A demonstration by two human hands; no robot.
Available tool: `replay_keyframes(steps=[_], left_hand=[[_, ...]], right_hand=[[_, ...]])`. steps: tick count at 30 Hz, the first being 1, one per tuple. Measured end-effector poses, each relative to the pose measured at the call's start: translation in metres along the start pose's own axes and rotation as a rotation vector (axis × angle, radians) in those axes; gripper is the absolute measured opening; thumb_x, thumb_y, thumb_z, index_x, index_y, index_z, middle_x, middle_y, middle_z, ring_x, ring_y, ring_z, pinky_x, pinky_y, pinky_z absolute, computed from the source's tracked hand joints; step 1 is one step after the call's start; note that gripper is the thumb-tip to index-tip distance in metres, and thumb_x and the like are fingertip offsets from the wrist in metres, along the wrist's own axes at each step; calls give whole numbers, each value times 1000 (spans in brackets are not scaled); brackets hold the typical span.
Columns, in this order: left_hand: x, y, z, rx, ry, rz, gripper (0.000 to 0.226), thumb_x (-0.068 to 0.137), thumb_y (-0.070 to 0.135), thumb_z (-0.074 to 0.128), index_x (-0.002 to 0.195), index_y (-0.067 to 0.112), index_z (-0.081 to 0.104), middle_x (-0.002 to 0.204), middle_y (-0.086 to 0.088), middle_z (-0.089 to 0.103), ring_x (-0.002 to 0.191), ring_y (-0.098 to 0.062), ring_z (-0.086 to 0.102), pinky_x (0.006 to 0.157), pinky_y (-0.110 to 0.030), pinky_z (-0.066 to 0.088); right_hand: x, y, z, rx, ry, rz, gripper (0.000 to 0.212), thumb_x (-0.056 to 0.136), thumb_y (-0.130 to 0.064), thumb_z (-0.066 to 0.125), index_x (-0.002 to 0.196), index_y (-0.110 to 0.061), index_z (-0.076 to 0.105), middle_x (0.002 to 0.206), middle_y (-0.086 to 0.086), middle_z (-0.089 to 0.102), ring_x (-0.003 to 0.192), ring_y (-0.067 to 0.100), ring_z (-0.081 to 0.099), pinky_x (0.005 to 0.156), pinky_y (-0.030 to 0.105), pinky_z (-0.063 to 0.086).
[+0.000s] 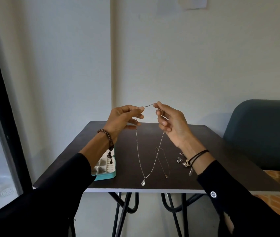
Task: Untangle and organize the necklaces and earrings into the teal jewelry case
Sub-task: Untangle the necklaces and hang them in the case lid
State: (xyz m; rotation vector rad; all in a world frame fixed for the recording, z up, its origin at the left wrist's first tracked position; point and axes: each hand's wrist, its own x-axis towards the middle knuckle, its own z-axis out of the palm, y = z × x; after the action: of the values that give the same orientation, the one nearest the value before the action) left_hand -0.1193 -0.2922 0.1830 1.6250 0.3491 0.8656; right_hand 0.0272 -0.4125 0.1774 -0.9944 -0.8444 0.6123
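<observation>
My left hand (pixel 123 119) and my right hand (pixel 171 123) are raised above the table, each pinching one end of a silver beaded necklace (pixel 137 151). Its chain hangs down in a V, and the clear pendant (pixel 143 183) dangles near the table's front edge. A second thin necklace (pixel 164 164) lies on the dark tabletop behind the hanging chain. Several earrings (pixel 181 159) lie on the table under my right wrist. The open teal jewelry case (pixel 108 176) sits at the front left, partly hidden by my left forearm.
The small dark table (pixel 212 151) stands against a pale wall on black hairpin legs. A dark blue chair (pixel 262 132) stands to the right. A black door frame (pixel 0 100) runs along the left.
</observation>
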Motion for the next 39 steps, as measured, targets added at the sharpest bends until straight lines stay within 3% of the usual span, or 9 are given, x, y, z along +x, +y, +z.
replay_keyframes(steps=[9, 15, 22, 25, 28, 31, 35, 39], left_hand=[[12, -24, 12, 6, -15, -28, 25, 86, 31, 76, 96, 9, 71, 90, -4, 78, 79, -21, 75, 76, -32, 58], [32, -59, 18, 32, -10, -90, 23, 87, 29, 75, 96, 8, 70, 91, -4, 78, 83, -20, 76, 76, -31, 59], [66, -119, 24, 139, 77, -155, 20, 89, 27, 73, 91, 7, 73, 86, -8, 78, 78, -18, 76, 73, -31, 62], [84, -145, 26, 260, 121, -163, 20, 89, 28, 72, 91, 8, 74, 84, -5, 77, 78, -14, 75, 68, -23, 60], [102, -169, 27, 458, 124, -170, 17, 89, 30, 72, 88, 14, 75, 76, 3, 71, 71, -6, 65, 63, -14, 51], [119, -193, 29, 599, 69, -224, 17, 88, 27, 74, 94, 11, 77, 81, 1, 70, 75, -8, 61, 68, -16, 47], [135, -218, 31, 753, 44, -258, 15, 86, 19, 75, 97, 10, 78, 99, -9, 74, 95, -19, 68, 87, -29, 55], [139, -232, 32, 826, 61, -278, 14, 87, 12, 71, 100, 8, 76, 107, -13, 71, 96, -26, 68, 86, -35, 58]], right_hand=[[12, 20, -18, -57, 30, 49, 19, 96, -25, 68, 101, -8, 75, 73, -3, 60, 51, 9, 42, 43, 18, 29], [33, 52, -39, -107, 20, 106, 21, 95, -21, 70, 106, -4, 75, 77, 0, 67, 63, 13, 60, 61, 22, 49], [69, 95, -58, -196, 53, 163, 21, 96, -16, 70, 109, 1, 73, 86, 7, 71, 78, 17, 73, 72, 25, 57], [88, 120, -65, -367, 86, 139, 20, 96, -13, 69, 109, 2, 73, 90, 9, 73, 82, 19, 75, 75, 26, 61], [105, 146, -73, -636, 74, 102, 17, 96, -19, 71, 109, -9, 76, 93, 3, 77, 86, 16, 76, 78, 24, 61], [120, 170, -80, -954, 34, 51, 12, 95, -24, 72, 102, -19, 80, 94, -7, 77, 87, 3, 70, 75, 11, 52], [131, 197, -85, -1320, -17, 22, 11, 97, -24, 68, 105, -23, 75, 101, -6, 74, 96, 13, 69, 83, 33, 58], [134, 205, -83, -1437, -46, 33, 18, 99, -18, 63, 115, -21, 70, 106, -6, 71, 104, 17, 66, 83, 36, 55]])
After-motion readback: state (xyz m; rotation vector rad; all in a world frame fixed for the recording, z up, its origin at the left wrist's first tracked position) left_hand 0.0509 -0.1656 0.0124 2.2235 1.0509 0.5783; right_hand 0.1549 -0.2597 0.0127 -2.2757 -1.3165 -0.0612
